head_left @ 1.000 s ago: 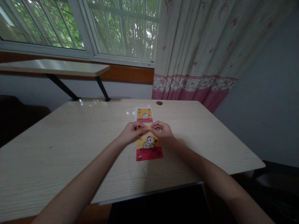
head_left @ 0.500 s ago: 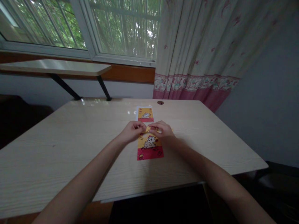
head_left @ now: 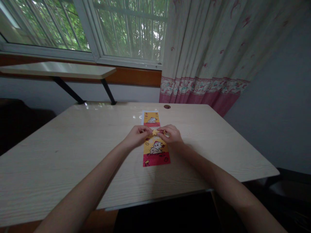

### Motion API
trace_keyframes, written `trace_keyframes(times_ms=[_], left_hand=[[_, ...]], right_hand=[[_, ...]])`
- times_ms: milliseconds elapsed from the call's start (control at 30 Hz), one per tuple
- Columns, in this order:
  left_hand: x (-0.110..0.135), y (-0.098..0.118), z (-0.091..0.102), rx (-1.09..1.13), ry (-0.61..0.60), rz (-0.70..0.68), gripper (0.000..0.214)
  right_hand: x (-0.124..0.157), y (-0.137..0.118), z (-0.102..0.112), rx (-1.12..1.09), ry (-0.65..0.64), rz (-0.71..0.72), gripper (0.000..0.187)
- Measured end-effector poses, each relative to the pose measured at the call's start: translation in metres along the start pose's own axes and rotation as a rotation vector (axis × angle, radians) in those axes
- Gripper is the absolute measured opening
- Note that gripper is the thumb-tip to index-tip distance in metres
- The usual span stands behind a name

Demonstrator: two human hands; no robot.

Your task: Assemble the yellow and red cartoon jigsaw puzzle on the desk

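Observation:
A small yellow jigsaw piece is between my two hands, over the top of a yellow-and-red jigsaw puzzle. The puzzle lies flat, showing a white cartoon animal in a red hat. My left hand is closed, its thumb and forefinger pinching the piece's left side. From the other side, my right hand pinches the same piece with thumb and fingers. Another bit of yellow shows under the right fingers, partly hidden. Just beyond my hands lies a printed picture with a matching design and a white border.
The pale wooden desk carries everything. A raised shelf on black legs stands at the back left. There is a round cable hole near the back edge. A flowered curtain hangs behind, next to a barred window.
The yellow piece has turned slightly and shows more plainly between the fingertips. My hands have shifted only a little; the puzzle and picture stay put.

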State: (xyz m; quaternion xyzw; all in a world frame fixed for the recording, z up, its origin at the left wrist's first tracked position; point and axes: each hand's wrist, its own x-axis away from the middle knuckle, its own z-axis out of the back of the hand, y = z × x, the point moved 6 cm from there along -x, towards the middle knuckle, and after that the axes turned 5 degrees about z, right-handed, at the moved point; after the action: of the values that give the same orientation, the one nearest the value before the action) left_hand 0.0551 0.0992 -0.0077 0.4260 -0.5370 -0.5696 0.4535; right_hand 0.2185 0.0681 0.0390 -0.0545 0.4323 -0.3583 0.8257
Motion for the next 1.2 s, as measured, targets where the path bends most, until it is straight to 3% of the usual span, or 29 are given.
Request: trace_keyframes(times_ms=[300,367,467,533,633,900,1200], left_hand=[[0.003,0.007,0.001,-0.104,0.016,-0.007,0.021],[0.004,0.013,0.008,-0.272,0.024,-0.060,0.025],[0.006,0.023,0.020,-0.722,0.074,-0.195,0.033],[0.007,0.024,0.026,-0.968,0.099,-0.205,0.043],[0.007,0.020,0.029,-1.132,0.095,-0.152,0.055],[0.006,0.016,0.029,-1.166,0.081,-0.142,0.058],[0.004,0.016,0.035,-1.174,0.074,-0.162,0.062]], right_hand=[[0.000,-0.004,-0.005,0.110,-0.070,0.001,0.020],[0.001,-0.003,-0.008,0.090,-0.094,-0.006,0.020],[0.003,0.000,-0.020,0.041,-0.189,-0.039,0.018],[0.006,0.003,-0.029,0.029,-0.262,-0.064,0.017],[0.010,0.007,-0.039,0.049,-0.342,-0.094,0.017],[0.012,0.008,-0.039,0.049,-0.373,-0.111,0.023],[0.017,-0.013,-0.036,0.044,-0.364,0.126,0.019]])
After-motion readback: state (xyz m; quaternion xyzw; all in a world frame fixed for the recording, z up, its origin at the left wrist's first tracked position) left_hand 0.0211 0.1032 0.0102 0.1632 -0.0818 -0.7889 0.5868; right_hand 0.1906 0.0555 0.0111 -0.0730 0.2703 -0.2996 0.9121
